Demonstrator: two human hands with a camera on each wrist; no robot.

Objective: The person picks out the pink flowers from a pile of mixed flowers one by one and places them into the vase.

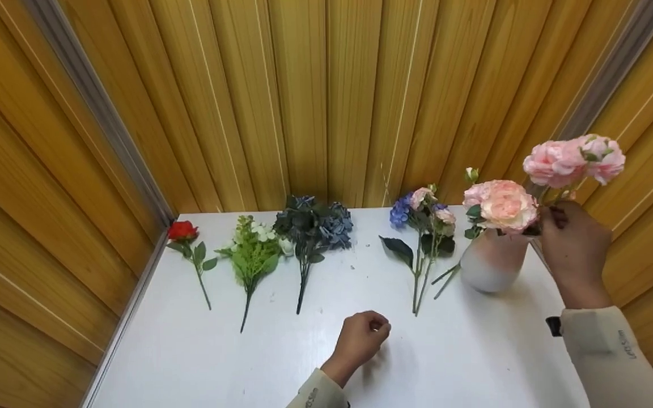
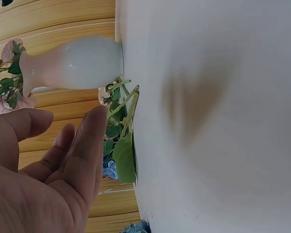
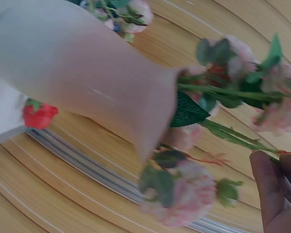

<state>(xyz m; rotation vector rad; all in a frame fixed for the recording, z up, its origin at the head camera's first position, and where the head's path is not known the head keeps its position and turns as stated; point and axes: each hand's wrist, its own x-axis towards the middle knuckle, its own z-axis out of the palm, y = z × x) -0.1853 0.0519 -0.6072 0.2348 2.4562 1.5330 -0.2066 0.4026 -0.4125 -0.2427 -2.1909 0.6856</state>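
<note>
My right hand (image 1: 577, 243) is beside the mouth of a pink-and-white vase (image 1: 494, 266). In the right wrist view its thumb and fingertips pinch a thin green flower stem (image 3: 233, 138) that runs into the vase. Pink blooms (image 1: 573, 160) rise above this hand in the head view, and a large peach-pink bloom (image 1: 508, 205) fills the near side of the vase mouth. Low over the front of the table, my left hand (image 1: 359, 340) holds nothing, its fingers loosely bent and thumb apart from them in the left wrist view.
Left of the vase lie blue and pink flower stems (image 1: 417, 266). Farther left are a dark blue bunch (image 1: 309, 226), a green-and-white bunch (image 1: 253, 255) and a red rose (image 1: 183, 230). Wood-panelled walls (image 1: 326, 102) border the white table (image 1: 202, 362).
</note>
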